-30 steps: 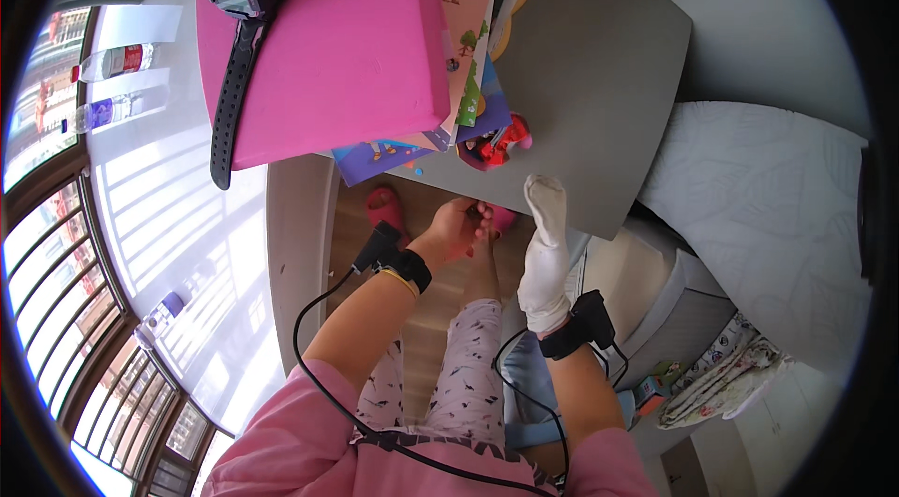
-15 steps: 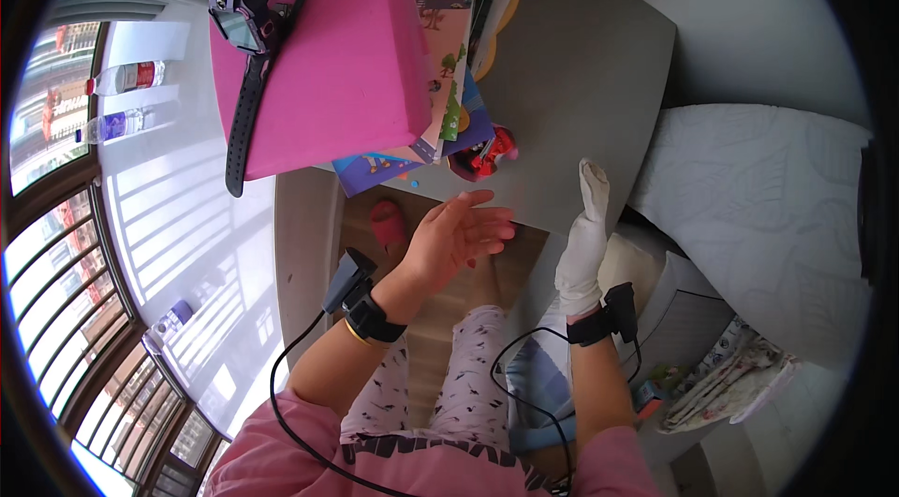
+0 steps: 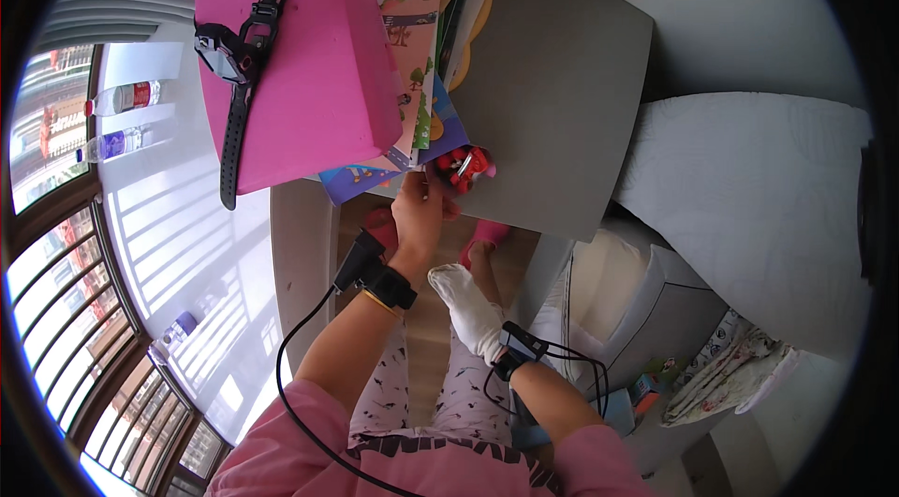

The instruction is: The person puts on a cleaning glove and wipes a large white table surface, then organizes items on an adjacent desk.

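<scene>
Left hand (image 3: 419, 210) fingers pinching red toy (image 3: 465, 166) at 1 o'clock; right hand (image 3: 465, 302) flat, pressed together. Lift straight, avoid books (image 3: 426, 127).

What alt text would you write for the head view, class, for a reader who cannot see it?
A person's left hand reaches to a small red toy at the edge of a grey table, beside colourful books under a pink box. The right hand, white-gloved, hangs over the lap.

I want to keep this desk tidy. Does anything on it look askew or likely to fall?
Yes. The pink box sits tilted on a fanned, uneven pile of picture books, and the lowest blue book overhangs the desk's near edge. The left hand reaches there, beside a small red toy.
</scene>
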`<state>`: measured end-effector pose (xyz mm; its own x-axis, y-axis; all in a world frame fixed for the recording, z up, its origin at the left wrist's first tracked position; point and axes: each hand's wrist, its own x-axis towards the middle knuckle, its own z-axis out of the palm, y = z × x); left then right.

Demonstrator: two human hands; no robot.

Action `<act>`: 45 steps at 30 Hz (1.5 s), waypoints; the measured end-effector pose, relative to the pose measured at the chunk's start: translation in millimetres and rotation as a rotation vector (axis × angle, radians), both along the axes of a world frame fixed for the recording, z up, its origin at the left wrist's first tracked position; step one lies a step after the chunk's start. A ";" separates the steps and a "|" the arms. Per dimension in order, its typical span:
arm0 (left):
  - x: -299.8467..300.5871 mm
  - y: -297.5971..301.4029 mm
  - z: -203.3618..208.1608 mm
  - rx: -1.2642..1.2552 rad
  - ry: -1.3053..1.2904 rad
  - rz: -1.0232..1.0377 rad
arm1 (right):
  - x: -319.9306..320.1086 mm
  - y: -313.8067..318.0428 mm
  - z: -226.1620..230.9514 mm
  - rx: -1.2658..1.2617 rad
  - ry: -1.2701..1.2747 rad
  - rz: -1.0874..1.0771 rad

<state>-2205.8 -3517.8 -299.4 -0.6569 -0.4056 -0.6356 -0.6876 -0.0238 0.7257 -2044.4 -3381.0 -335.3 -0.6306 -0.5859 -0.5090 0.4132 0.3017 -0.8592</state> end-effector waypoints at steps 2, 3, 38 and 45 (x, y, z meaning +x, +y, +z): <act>20.1 -2.5 3.7 0.017 0.023 -0.027 | 9.7 12.4 17.3 0.250 0.415 0.090; 33.5 -1.7 8.3 0.039 0.037 -0.015 | 12.5 16.0 16.5 0.114 0.221 -0.075; 177.3 -231.4 -18.4 -0.240 -0.074 0.514 | -163.5 -30.9 30.3 0.423 0.525 -0.548; 72.6 -50.9 -21.9 0.186 -0.053 0.116 | -180.9 -60.9 54.3 0.650 0.792 -0.204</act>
<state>-2133.2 -3568.7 -321.3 -0.5768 -0.3490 -0.7386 -0.7092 -0.2349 0.6648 -2225.3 -3441.9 -281.0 -0.9775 -0.1922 -0.0863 -0.1022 0.7906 -0.6038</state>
